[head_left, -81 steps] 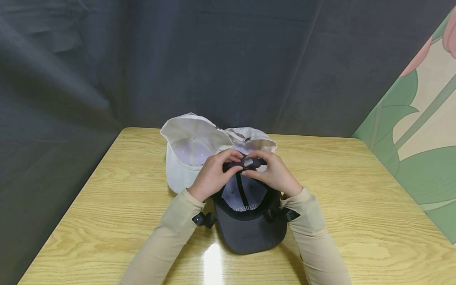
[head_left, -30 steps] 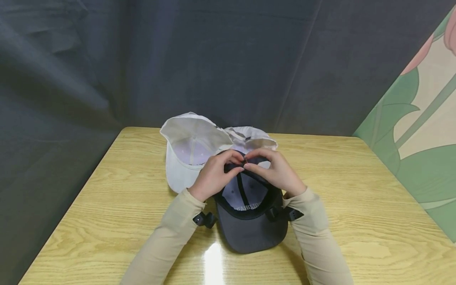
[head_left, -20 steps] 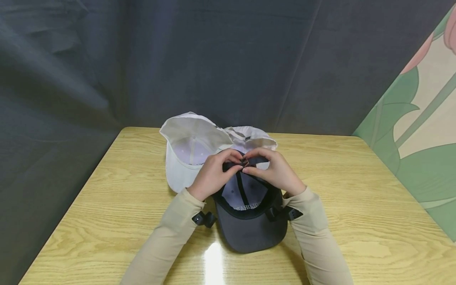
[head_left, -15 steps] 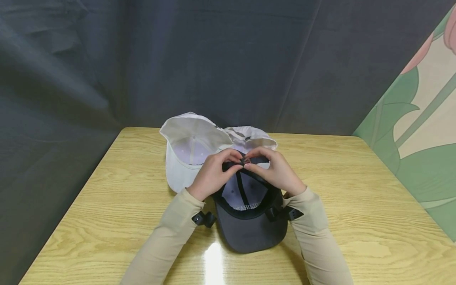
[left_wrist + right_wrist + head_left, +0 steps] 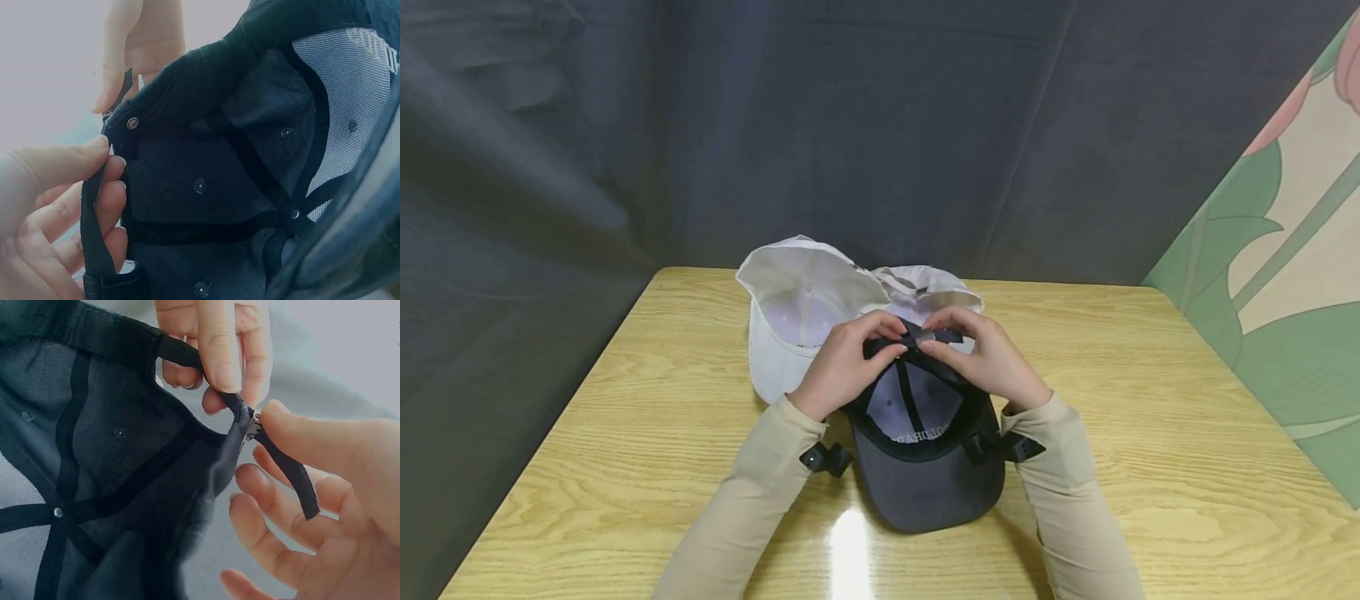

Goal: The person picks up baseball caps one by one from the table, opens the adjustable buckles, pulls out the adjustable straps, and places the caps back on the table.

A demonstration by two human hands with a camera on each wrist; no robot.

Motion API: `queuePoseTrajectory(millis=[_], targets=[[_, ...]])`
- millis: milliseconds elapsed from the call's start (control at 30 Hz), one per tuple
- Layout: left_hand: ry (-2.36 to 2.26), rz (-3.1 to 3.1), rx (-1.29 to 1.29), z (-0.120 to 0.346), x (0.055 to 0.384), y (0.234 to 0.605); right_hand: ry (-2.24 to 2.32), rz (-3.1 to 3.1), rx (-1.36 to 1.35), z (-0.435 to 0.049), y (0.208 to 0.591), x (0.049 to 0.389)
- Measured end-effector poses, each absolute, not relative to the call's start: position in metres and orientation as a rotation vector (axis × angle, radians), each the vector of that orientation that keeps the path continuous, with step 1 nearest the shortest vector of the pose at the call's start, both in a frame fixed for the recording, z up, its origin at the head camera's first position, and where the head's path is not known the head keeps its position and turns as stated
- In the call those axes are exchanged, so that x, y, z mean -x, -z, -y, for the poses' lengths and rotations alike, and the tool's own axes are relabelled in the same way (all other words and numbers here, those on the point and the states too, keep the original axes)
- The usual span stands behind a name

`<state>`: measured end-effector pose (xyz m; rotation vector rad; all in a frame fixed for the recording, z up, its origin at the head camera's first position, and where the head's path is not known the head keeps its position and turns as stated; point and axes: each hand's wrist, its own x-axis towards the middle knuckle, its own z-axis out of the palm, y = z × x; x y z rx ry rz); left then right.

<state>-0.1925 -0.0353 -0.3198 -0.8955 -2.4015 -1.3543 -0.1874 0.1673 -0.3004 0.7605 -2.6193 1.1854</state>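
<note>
A dark baseball cap (image 5: 928, 496) lies upside down on the table, brim toward me, its hollow inside facing up. My left hand (image 5: 838, 367) pinches the narrow back strap (image 5: 94, 228) between thumb and fingers. At the strap's metal buckle (image 5: 254, 425), the thumb and fingers of my right hand (image 5: 988, 358) grip from the other side. The strap's loose tail (image 5: 290, 472) sticks out past the buckle and hangs across the right fingers. Beside the buckle a small metal snap or rivet (image 5: 132, 123) shows on the cap's edge.
Behind the dark cap, a white cap (image 5: 778, 375) lies with its inside showing, at the left. Another white cap (image 5: 928, 277) touches it at the right, partly hidden by the hands. The wooden table (image 5: 1150, 433) ends at a dark cloth (image 5: 880, 142).
The fingers close together at the buckle about a second ago have drawn slightly apart. The buckle's silver face, covered or turned away then, shows again. The caps lie as before.
</note>
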Motion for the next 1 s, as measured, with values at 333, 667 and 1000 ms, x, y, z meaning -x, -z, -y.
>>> queuePoseTrajectory(millis=[333,667,1000], targets=[[1.344,2.386,0.862,0.039,0.193,0.317,-1.208,2.599,-0.703,-0.172,0.3,0.189],[1.342,2.408,0.813,0.043,0.193,0.316,-1.208,2.606,-0.676,-0.176,0.3,0.191],[1.327,2.363,0.804,0.046,0.194,0.314,-1.224,2.614,-0.655,-0.178,0.3,0.192]])
